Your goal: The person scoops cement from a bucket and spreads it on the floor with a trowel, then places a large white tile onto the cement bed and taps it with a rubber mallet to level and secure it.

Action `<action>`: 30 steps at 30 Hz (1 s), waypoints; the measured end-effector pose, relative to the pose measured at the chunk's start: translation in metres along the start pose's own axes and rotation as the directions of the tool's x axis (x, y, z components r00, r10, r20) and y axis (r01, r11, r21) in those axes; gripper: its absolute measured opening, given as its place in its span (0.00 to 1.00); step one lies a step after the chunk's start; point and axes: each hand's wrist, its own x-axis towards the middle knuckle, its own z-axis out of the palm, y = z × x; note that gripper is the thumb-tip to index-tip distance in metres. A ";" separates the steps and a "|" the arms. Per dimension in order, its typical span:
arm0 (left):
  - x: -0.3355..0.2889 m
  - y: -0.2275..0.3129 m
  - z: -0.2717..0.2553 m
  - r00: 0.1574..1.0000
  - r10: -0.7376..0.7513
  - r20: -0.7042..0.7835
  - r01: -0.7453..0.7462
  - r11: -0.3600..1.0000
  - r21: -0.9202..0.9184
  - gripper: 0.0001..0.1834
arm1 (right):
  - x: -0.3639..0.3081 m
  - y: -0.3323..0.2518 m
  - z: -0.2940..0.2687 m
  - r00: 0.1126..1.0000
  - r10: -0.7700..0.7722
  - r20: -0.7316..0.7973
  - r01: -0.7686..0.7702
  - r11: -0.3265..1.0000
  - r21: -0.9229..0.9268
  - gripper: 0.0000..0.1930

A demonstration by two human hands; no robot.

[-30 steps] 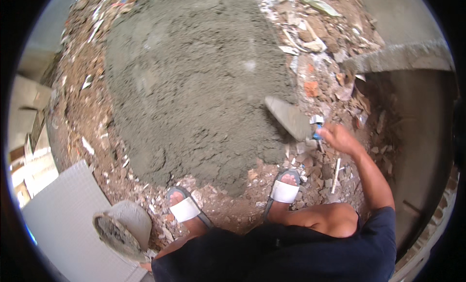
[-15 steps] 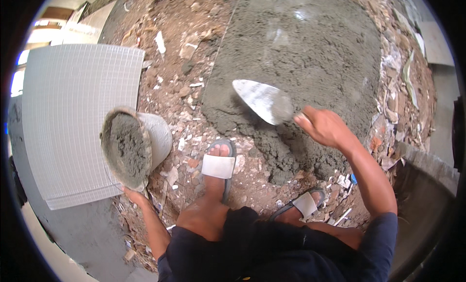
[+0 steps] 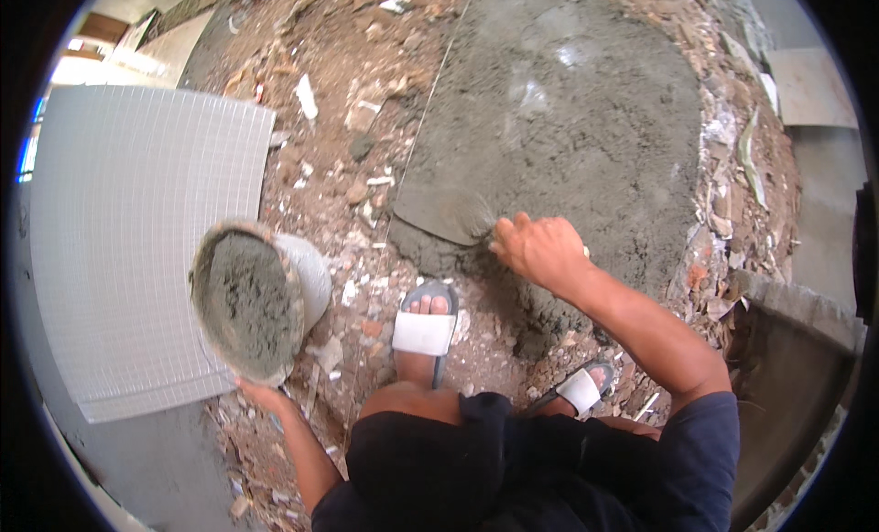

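My right hand (image 3: 548,251) is closed around a trowel's handle. The trowel (image 3: 444,213) has its blade lying nearly flat on the wet grey mortar bed (image 3: 586,138), at the bed's near left corner, and a grey film coats it. At the left, a bucket (image 3: 311,268) is tilted, its mouth facing up and left, with grey mortar (image 3: 249,294) inside. My left hand (image 3: 263,395) grips the near rim of the bucket; its fingers are partly hidden under it.
A pale gridded panel (image 3: 137,239) lies behind the bucket at the left. A thin string (image 3: 423,120) runs along the mortar's left edge. Brown rubble (image 3: 357,102) covers the ground. My feet, in sandals (image 3: 426,333), stand at the near edge. A concrete ledge (image 3: 797,310) is at the right.
My right hand has moved left with the trowel, whose blade went from raised above the mortar to flat on it. The left hand still holds the tilted bucket.
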 end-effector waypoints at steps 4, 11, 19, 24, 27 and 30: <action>0.012 -0.015 -0.009 0.999 0.029 0.041 -0.030 0.999 0.036 0.40 | 0.016 0.040 -0.014 0.904 0.333 -0.266 -0.350 0.936 -0.017 0.17; 0.034 -0.028 -0.011 0.997 -0.041 -0.058 0.050 0.984 0.170 0.42 | 0.032 0.079 -0.017 0.896 0.373 -0.240 -0.377 0.926 0.029 0.20; -0.020 -0.035 -0.030 0.978 -0.197 0.060 0.206 0.917 -0.341 0.47 | 0.066 0.130 -0.045 0.997 0.047 -0.056 -0.057 0.981 -0.188 0.21; -0.078 -0.049 -0.033 0.949 -0.201 0.241 0.075 0.890 0.449 0.42 | 0.152 0.185 -0.082 0.913 0.292 -0.284 -0.354 0.915 -0.195 0.21; -0.112 -0.038 -0.010 0.758 -0.071 0.649 -0.365 0.778 0.511 0.38 | 0.179 0.197 -0.111 0.828 0.401 -0.392 -0.473 0.875 -0.103 0.20; -0.122 -0.023 0.017 0.604 -0.117 0.788 -0.387 0.821 0.419 0.36 | 0.163 0.190 -0.117 0.846 0.442 -0.298 -0.474 0.880 -0.038 0.21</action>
